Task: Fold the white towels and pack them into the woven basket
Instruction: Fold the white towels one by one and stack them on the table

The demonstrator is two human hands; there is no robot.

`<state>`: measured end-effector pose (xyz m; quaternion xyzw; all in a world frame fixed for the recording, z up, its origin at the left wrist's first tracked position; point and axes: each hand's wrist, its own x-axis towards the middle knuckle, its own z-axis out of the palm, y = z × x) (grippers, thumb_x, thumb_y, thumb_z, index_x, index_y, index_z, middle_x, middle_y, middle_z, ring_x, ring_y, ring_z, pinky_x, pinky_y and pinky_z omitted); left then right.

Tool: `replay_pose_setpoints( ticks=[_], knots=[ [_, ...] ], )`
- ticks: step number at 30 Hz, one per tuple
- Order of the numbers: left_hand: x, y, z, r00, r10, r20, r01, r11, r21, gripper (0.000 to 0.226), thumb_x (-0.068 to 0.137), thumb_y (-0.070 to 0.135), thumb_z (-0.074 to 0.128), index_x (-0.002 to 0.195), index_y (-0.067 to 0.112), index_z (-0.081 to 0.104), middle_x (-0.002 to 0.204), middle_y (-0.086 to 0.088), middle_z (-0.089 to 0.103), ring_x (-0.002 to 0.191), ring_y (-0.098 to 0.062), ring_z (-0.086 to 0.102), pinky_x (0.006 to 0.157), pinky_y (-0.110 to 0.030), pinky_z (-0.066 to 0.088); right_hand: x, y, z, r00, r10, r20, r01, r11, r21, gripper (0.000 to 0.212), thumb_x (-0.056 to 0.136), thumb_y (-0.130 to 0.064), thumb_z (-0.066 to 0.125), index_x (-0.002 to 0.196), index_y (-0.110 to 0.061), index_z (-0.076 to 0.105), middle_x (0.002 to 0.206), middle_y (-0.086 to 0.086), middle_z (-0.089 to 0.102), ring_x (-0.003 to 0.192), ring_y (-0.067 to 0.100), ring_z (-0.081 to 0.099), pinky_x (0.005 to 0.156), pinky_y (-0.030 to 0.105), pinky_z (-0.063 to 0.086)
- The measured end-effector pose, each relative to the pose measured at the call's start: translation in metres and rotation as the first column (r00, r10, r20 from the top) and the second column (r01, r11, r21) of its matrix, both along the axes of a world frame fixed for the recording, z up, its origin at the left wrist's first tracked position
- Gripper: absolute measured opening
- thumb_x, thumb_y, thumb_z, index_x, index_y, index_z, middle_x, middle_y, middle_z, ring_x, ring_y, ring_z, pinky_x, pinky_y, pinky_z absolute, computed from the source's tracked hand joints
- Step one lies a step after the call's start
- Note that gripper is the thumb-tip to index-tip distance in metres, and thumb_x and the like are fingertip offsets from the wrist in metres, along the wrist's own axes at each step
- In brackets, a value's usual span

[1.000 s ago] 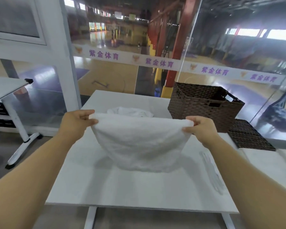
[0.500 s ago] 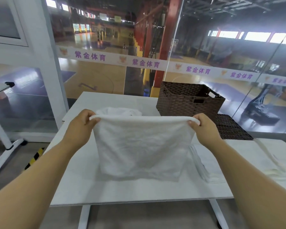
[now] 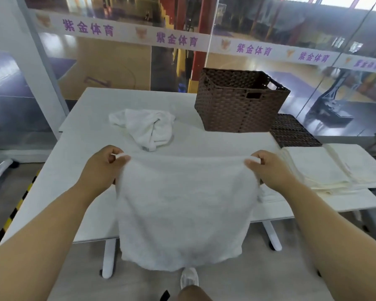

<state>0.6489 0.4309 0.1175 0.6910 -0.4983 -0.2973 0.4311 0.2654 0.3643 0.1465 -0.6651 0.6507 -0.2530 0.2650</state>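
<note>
Gripping the held towel (image 3: 182,209) by its top corners, left hand (image 3: 100,168) and right hand (image 3: 269,170) with fingers curled round the edge, cloth hanging past the table (image 3: 91,101) front, crumpled towel (image 3: 146,127) behind, woven basket (image 3: 237,103) far right, folded towels (image 3: 321,166) stacked nearby

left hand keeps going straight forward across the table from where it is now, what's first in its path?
Probably the crumpled white towel, lying just ahead and slightly right of the left hand, which pinches the hanging white towel. Depth is uncertain from one view.
</note>
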Motion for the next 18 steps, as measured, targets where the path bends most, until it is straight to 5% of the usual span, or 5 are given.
replay_pose_setpoints(
  ticks=[5,11,18],
  knots=[
    [-0.004,-0.021,-0.03,0.998,0.004,0.07,-0.009,0.998,0.069,0.012,0.085,0.032,0.066,0.077,0.025,0.059,0.083,0.005,0.063,0.074,-0.016,0.058,0.063,-0.021,0.041,-0.004,-0.018,-0.032,0.99,-0.074,-0.117,0.071,0.997,-0.033,0.019,0.089,-0.035,0.062,0.08,-0.019,0.058,0.073,0.0,0.059,0.068,0.016,0.052,0.058,0.026,0.037],
    [-0.017,-0.054,-0.063,0.994,0.081,-0.067,-0.071,0.988,0.139,0.007,0.084,0.019,0.068,0.08,0.017,0.063,0.089,-0.01,0.064,0.053,-0.009,0.065,0.05,-0.017,0.052,-0.001,-0.046,-0.063,0.981,-0.193,0.014,0.19,0.977,0.101,0.01,0.088,-0.02,0.064,0.077,-0.02,0.064,0.069,0.005,0.067,0.063,0.018,0.062,0.059,0.028,0.05],
    [-0.033,-0.102,-0.083,0.966,0.176,-0.187,-0.13,0.963,0.235,0.009,0.082,0.018,0.071,0.084,0.012,0.064,0.087,-0.009,0.065,0.071,-0.023,0.071,0.081,-0.038,0.056,-0.008,-0.099,-0.088,0.953,-0.299,0.055,0.287,0.945,0.155,0.007,0.084,-0.017,0.067,0.077,-0.02,0.067,0.069,0.002,0.07,0.067,0.019,0.068,0.066,0.03,0.055]
  ],
)
